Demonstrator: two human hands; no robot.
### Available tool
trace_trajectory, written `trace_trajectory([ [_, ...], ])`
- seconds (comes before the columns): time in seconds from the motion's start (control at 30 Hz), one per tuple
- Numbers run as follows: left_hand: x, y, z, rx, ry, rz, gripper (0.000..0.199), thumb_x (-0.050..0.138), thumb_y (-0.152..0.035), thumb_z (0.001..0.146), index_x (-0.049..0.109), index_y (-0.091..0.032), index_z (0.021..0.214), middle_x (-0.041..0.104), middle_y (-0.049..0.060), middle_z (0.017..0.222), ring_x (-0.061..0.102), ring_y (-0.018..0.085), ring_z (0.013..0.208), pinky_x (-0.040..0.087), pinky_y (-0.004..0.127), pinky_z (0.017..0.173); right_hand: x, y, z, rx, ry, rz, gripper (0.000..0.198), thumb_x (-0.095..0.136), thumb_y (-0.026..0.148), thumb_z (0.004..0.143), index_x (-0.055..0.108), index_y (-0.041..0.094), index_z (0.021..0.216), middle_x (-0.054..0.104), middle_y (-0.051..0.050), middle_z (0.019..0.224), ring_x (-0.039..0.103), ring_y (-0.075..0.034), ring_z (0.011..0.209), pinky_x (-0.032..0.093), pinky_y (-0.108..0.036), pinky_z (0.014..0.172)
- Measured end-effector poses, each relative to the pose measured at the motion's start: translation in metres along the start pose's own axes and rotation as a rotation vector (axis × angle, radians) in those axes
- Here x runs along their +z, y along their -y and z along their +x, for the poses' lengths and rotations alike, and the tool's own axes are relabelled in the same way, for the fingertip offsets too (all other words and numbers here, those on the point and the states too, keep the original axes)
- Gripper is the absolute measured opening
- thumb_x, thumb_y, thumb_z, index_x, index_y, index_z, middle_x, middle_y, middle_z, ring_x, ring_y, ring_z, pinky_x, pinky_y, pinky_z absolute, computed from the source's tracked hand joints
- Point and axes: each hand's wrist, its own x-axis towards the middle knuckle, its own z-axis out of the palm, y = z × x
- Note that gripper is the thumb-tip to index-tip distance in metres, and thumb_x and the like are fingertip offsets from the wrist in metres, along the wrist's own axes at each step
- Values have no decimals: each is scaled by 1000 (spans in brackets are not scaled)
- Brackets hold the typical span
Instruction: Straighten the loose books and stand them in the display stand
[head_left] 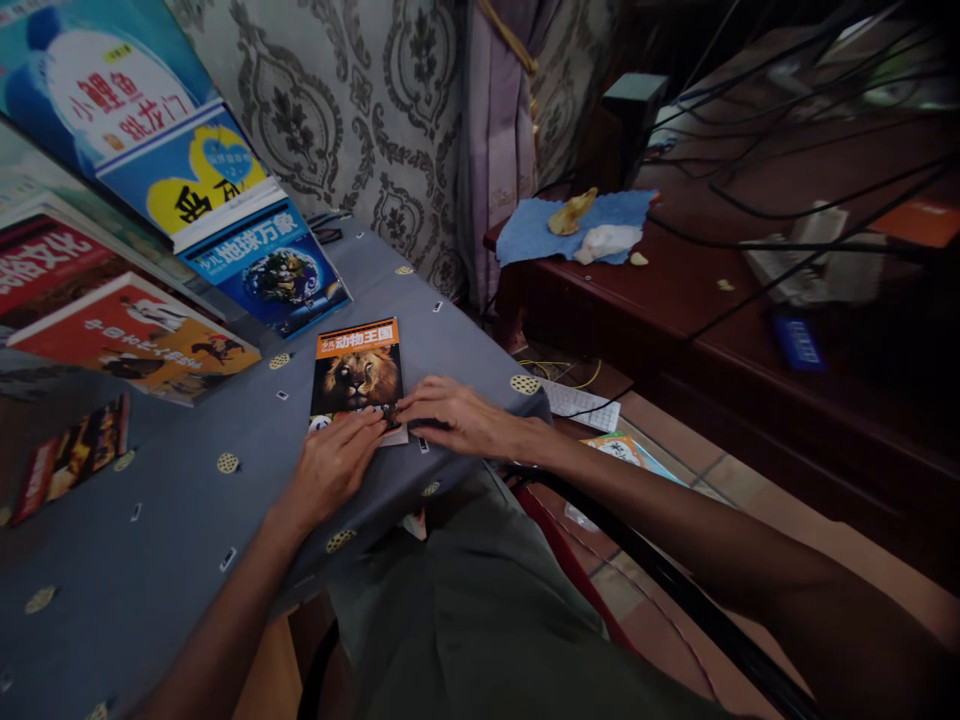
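A book with a lion's face on its cover [360,372] lies on the grey tablecloth in front of me. My left hand [341,455] rests flat on the lower part of its cover, palm down, and partly hides a panda picture. From the right, my right hand [461,415] reaches to the book's lower right edge. Its fingertips touch that edge, with the thumb apart below them. White paper shows along the book's bottom corner.
The patterned tablecloth [180,520] covers the table. A blue globe book [281,270], an orange book [142,335] and a dark red one [75,455] lie to the left. Cables trail over a dark wooden desk [585,290] at right, which bears a blue cloth [525,235].
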Motion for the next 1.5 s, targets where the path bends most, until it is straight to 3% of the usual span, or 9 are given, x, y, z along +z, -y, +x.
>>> trace_trajectory([
  [0.3,5,0,-8,-30,5,-23,28,53,-20,97,67,-22,122,72,9,123,68,23,116,58,41,101,-1,14,-12,-69,81,-212,29,53,13,94,70,21,116,61,-12,133,51,-26,115,44,-43,93],
  [0.5,0,-2,-6,-37,-2,-49,25,54,-19,97,67,-20,118,72,10,121,69,23,113,58,42,97,8,24,-21,19,81,-449,40,59,12,90,66,25,127,62,-12,106,50,-26,97,39,-40,82],
  [0.67,-1,6,24,-169,15,-99,19,49,-21,99,68,-20,103,74,7,103,70,19,96,59,35,85,11,24,-23,-25,56,-463,34,57,17,93,65,23,125,63,-9,99,49,-24,91,39,-38,79],
  [0.77,11,18,57,-298,41,60,19,48,-26,99,66,-20,105,71,8,103,66,23,99,56,39,89,16,32,-20,-52,68,-449,31,56,17,93,63,14,123,66,-10,99,49,-24,91,41,-40,82],
  [0.9,31,29,96,-371,103,323,26,54,-40,96,64,-16,102,69,13,100,66,29,96,56,41,80,39,56,-4,-26,77,-459,28,56,17,92,65,8,117,67,-11,98,51,-24,90,43,-39,80],
  [1.0,39,30,108,-344,121,441,30,54,-45,95,64,-17,97,69,12,94,67,29,88,54,36,70,67,74,19,-54,59,-451,16,57,18,92,71,11,98,67,-11,96,54,-24,90,44,-38,73],
  [1.2,26,26,111,-335,230,482,29,52,-45,97,65,-19,94,70,12,97,68,28,88,53,34,69,105,84,55,-57,6,-429,14,61,22,90,72,14,87,68,-12,97,56,-27,94,44,-39,70],
  [1.33,18,14,118,-424,407,485,32,45,-39,100,65,-16,107,69,13,109,67,29,101,53,34,76,93,79,47,-97,34,-393,14,62,21,89,69,11,96,68,-12,103,56,-26,97,44,-39,74],
  [1.5,21,2,123,-481,495,512,38,35,-34,103,65,-13,112,69,16,110,67,31,104,52,36,75,43,46,33,-126,204,-278,10,59,14,87,69,15,92,72,-7,100,59,-22,97,45,-34,79],
])
